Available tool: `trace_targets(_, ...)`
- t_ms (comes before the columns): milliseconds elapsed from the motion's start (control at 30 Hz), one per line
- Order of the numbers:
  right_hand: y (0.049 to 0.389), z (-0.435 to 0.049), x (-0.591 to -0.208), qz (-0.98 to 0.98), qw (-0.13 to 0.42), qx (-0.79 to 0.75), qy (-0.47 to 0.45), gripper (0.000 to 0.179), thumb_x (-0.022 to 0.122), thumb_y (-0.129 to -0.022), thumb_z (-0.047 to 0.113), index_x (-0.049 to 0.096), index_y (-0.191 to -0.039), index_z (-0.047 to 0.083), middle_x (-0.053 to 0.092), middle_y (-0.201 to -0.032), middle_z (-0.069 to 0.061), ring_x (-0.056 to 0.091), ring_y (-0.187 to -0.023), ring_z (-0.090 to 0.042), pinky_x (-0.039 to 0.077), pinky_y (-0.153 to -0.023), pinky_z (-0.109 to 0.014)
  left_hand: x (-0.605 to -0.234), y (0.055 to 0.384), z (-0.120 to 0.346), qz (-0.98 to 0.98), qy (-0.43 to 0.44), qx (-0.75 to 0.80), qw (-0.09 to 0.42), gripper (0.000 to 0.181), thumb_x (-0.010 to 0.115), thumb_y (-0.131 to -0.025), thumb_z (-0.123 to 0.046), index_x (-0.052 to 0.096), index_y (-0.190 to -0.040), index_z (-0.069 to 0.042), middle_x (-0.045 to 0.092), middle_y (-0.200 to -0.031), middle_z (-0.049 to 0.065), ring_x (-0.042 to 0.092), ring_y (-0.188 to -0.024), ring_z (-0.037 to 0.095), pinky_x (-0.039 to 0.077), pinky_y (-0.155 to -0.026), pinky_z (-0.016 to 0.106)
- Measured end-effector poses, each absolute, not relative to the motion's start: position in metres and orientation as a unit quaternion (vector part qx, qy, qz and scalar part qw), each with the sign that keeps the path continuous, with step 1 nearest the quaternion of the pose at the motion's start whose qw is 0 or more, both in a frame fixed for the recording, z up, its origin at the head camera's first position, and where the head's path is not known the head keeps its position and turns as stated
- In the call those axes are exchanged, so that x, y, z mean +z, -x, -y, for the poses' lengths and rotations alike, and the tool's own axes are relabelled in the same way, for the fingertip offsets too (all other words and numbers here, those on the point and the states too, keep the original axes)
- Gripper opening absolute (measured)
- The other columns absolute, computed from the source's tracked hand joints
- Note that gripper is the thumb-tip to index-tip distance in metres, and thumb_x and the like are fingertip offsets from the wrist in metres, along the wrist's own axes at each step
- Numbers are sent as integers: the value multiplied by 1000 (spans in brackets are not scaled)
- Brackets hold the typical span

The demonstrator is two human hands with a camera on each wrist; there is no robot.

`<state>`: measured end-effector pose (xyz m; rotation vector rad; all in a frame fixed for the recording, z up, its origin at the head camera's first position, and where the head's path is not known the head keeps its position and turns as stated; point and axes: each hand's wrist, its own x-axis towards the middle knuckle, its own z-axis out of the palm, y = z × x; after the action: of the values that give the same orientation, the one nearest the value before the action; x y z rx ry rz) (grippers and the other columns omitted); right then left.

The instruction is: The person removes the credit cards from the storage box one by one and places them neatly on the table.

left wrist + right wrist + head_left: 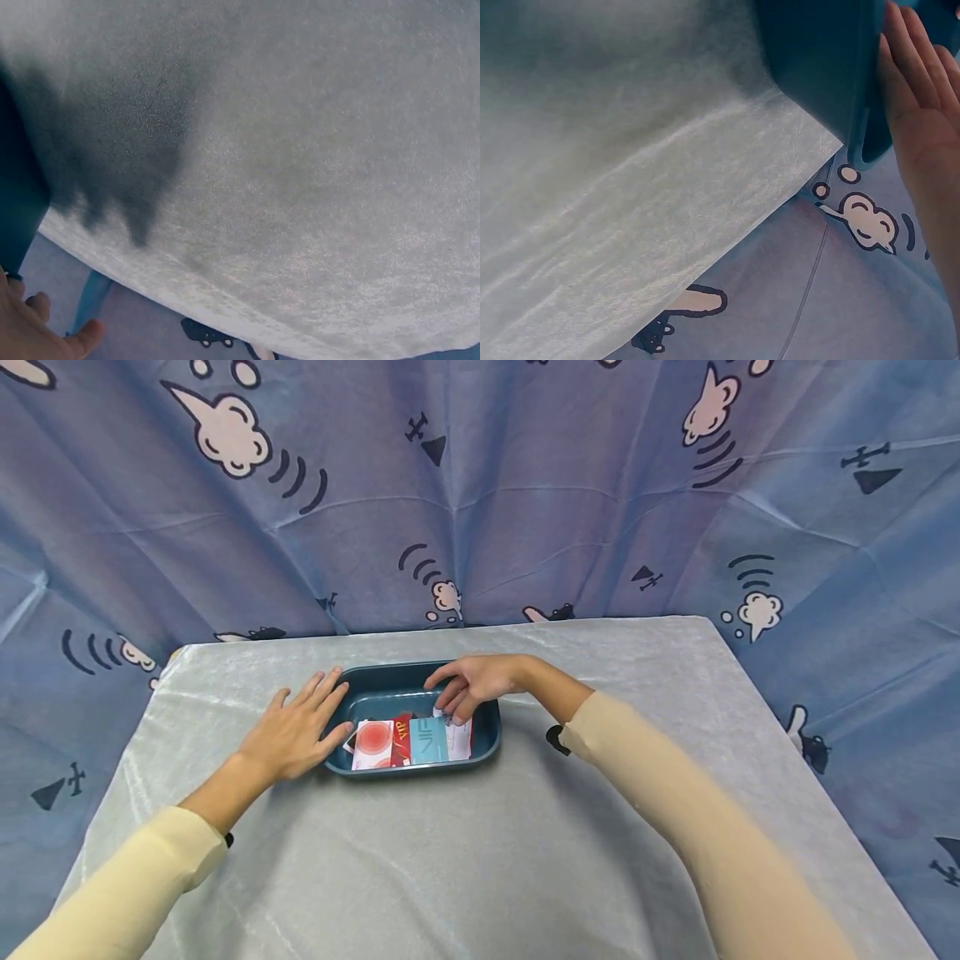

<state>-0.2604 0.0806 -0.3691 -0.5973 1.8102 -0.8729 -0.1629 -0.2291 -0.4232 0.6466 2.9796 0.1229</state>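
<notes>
A dark teal tray with rounded corners stands on the table. Along its near side lie several cards: a white card with a red circle, a red card with gold lettering, a light blue card and a whitish card. My left hand rests at the tray's left rim, fingers spread and straight. From the right, my right hand reaches over the rim, its loosely bent fingers hanging down at the whitish card's top edge. The right wrist view shows the right fingers beside the tray wall.
A pale grey, shiny cloth covers the table. Behind and beside it hangs a blue-purple patterned curtain. Both arms wear cream sleeves, with a black band at the right wrist.
</notes>
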Motion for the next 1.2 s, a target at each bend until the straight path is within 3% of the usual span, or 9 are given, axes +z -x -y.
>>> trace_targets(333, 267, -65, -369, -770, 502, -288, 267, 70, 66, -89, -2, 35, -152, 4, 55, -143, -17, 54, -129, -26, 41, -108, -38, -424, 164, 229, -976, -206, 44, 48, 72, 43, -102, -49, 29, -156, -4, 13, -166, 14, 18, -149, 38, 20, -110, 69)
trace_targets(767, 268, -53, -381, -797, 489, -228, 272, 64, 66, -89, -2, 42, -148, 7, 64, -131, -12, 58, -121, -20, 45, -103, -35, -425, 164, 229, -976, -206, 49, 50, 73, 42, -102, -50, 28, -156, -4, 12, -166, 13, 17, -150, 37, 20, -111, 68)
trace_targets(1200, 263, -45, -382, -812, 472, -210, 271, 62, 67, -90, 1, 44, -147, 6, 63, -130, -11, 60, -111, -20, 45, -104, -36, -426, 164, 229, -976, -205, 60, 52, 73, 42, -102, -49, 27, -157, -3, 11, -166, 13, 16, -150, 37, 19, -111, 68)
